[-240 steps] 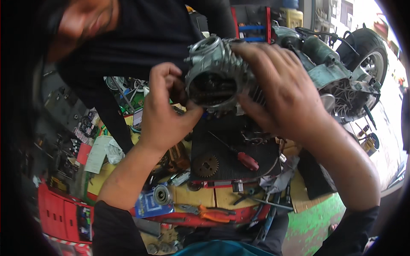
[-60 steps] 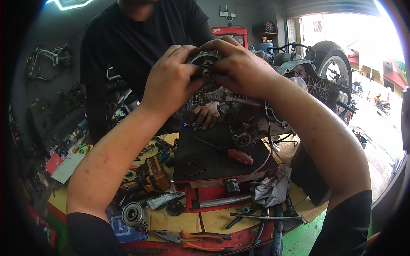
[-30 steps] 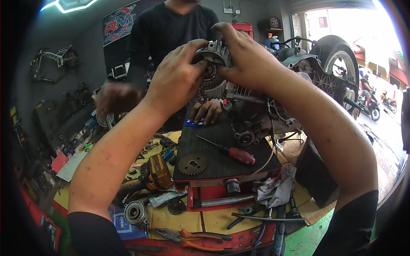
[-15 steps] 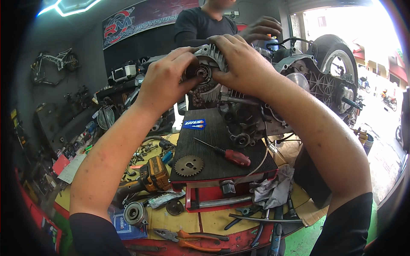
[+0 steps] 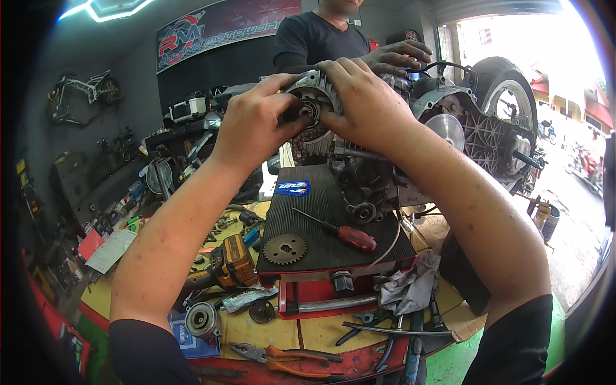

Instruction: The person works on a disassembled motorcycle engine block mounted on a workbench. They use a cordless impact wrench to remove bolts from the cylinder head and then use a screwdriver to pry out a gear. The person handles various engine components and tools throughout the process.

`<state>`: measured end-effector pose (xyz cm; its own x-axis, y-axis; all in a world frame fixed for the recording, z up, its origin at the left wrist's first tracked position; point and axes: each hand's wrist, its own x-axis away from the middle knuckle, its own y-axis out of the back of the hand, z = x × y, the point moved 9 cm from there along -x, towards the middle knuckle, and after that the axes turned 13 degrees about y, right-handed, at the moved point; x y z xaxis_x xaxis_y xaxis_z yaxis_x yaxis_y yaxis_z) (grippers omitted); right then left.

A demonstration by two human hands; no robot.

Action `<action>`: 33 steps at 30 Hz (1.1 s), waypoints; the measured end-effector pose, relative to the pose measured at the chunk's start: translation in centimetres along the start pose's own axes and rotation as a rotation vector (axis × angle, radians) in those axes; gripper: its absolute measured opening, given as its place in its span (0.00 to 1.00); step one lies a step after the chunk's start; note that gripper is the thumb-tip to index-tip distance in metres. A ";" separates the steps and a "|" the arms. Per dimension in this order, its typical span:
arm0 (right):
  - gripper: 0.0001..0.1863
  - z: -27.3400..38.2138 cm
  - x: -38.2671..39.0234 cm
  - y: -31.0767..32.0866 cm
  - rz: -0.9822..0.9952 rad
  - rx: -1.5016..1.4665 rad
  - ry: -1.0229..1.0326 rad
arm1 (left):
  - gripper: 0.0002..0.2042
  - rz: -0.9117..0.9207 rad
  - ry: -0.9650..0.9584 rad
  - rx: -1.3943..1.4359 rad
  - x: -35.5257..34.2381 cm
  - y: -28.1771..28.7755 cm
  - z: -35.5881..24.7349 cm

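My left hand [image 5: 256, 122] is closed at the left side of a metal cylinder head [image 5: 319, 86], its thumb against a round bearing fitting [image 5: 308, 111] set in the housing. My right hand [image 5: 362, 109] grips the top and right of the same head, fingers over the fins and thumb beside the bearing. A timing chain [image 5: 301, 151] hangs below the bearing. The head sits at the front of a mounted scooter engine [image 5: 481, 147]. Beneath it, a black ribbed stand [image 5: 308, 224] holds a toothed sprocket [image 5: 285, 249], a red-handled screwdriver [image 5: 353, 237] and blue stickers [image 5: 293, 188].
A co-worker [image 5: 308, 45] stands behind the engine, one hand [image 5: 404, 54] raised over its top. The cluttered bench holds a cordless drill [image 5: 228, 263], pliers [image 5: 256, 353], a metal round part [image 5: 202, 319] and a rag [image 5: 410, 289]. A rear tyre [image 5: 500, 83] is at right.
Since the earliest frame, the cylinder head has moved onto the engine, with the chain visible. The co-worker's hand has risen from the stand to above the engine. My hands shift slightly around the bearing.
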<state>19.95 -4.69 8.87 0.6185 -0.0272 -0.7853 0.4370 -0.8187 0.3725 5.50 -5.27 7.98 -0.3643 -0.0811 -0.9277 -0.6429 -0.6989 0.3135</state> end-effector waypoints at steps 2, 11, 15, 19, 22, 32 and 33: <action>0.34 0.1 0.1 0.0 -0.011 0.007 0.004 | 0.12 0.005 0.010 -0.003 0.0 -0.1 0.0; 0.32 0.8 0.1 0.3 -0.024 0.067 0.027 | 0.10 0.010 -0.011 -0.044 0.0 0.1 -0.6; 0.34 0.5 0.2 0.0 -0.008 0.060 0.001 | 0.10 -0.002 -0.037 -0.048 0.1 0.0 -0.8; 0.33 0.5 0.2 0.1 -0.008 0.040 -0.008 | 0.09 -0.006 -0.029 -0.054 0.2 -0.1 -0.8; 0.32 0.6 0.2 0.2 -0.015 0.040 -0.008 | 0.08 0.006 -0.019 -0.039 0.2 0.0 0.0; 0.33 0.5 0.3 0.3 -0.024 0.069 -0.041 | 0.29 -0.038 0.001 0.132 0.7 -0.1 1.8; 0.33 0.6 0.3 0.3 -0.024 0.073 -0.046 | 0.30 -0.073 -0.038 0.139 1.0 0.0 1.7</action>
<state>19.85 -5.28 8.45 0.5769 -0.0320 -0.8162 0.4015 -0.8591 0.3175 4.00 -4.14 7.42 -0.3363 -0.0049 -0.9418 -0.7546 -0.5969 0.2726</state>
